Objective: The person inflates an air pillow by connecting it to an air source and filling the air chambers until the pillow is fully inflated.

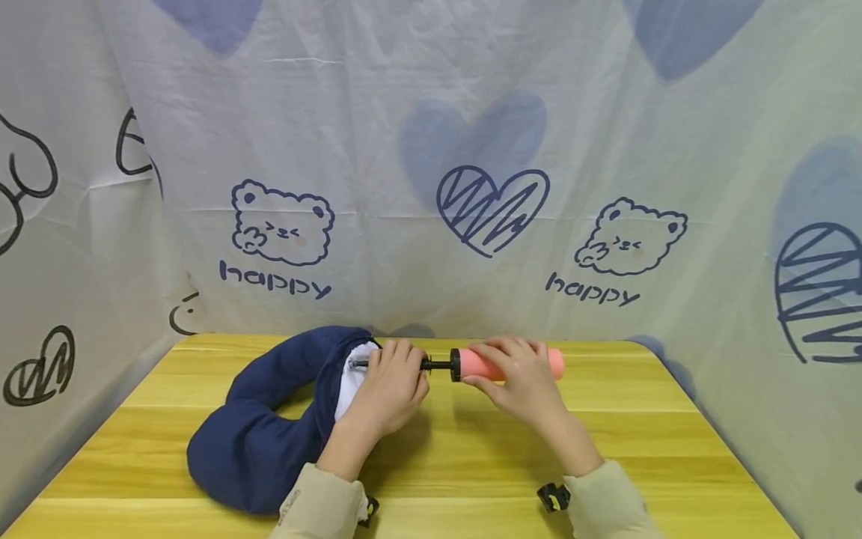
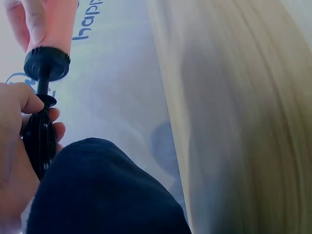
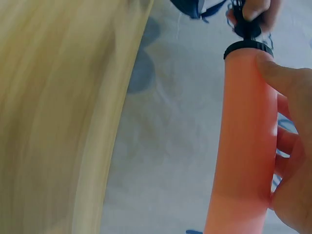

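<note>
My right hand (image 1: 521, 378) grips the pink barrel of a hand air pump (image 1: 474, 364), its thumb along the side near the black end cap (image 3: 248, 45). My left hand (image 1: 397, 382) holds the pump's black handle (image 2: 39, 141), fingers curled around it. A short stretch of black rod (image 1: 441, 364) shows between handle and cap. The pump lies level above the table. Left of it rests a navy U-shaped neck pillow (image 1: 263, 449), its right end open on a white inner part (image 1: 346, 389). The handle's far end overlaps this white part in the head view.
The wood-grain table (image 1: 471, 471) reaches back to a white curtain (image 1: 377, 150) printed with hearts and bears. More of this cloth hangs at both sides. Black clips (image 1: 554, 497) show by the beige sleeves (image 1: 609, 501).
</note>
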A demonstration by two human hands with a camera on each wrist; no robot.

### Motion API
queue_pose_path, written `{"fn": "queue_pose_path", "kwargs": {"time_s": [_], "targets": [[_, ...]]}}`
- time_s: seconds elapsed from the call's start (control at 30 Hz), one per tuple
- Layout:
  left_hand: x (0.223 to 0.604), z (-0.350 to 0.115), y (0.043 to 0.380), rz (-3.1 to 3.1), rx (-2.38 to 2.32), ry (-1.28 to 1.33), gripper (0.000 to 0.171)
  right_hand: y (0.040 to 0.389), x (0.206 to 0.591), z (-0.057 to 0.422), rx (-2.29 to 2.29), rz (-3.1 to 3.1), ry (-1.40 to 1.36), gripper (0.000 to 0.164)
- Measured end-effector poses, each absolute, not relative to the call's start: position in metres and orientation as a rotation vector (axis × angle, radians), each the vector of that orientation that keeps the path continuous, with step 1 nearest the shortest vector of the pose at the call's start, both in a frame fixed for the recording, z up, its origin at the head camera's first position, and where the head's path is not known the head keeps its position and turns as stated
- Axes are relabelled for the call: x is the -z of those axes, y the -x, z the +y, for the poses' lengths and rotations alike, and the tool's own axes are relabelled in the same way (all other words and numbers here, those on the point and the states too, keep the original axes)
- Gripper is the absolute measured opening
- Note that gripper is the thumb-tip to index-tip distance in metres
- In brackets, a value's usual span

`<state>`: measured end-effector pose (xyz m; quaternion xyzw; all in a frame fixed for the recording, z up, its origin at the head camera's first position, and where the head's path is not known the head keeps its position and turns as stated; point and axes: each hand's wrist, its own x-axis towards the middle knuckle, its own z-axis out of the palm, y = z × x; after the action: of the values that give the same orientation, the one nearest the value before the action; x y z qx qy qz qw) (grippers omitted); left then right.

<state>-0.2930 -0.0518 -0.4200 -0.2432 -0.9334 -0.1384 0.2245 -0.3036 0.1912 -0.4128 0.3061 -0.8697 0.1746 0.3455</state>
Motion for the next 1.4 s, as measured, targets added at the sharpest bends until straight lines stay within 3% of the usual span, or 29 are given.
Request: {"fn": "queue_pose_path", "kwargs": {"time_s": [0.53,1.4], "targets": [[0.419,-0.044,0.290,-2.578,0.365,0.707,0.017,0.300,0.420,0.177,-0.457,-2.151,-0.843,0.049],[0.412,-0.062,0.295,-2.582,0.472,0.647,0.022,0.307,0.411,0.196,-0.488,-2.249,-0.790,0.052]]}}
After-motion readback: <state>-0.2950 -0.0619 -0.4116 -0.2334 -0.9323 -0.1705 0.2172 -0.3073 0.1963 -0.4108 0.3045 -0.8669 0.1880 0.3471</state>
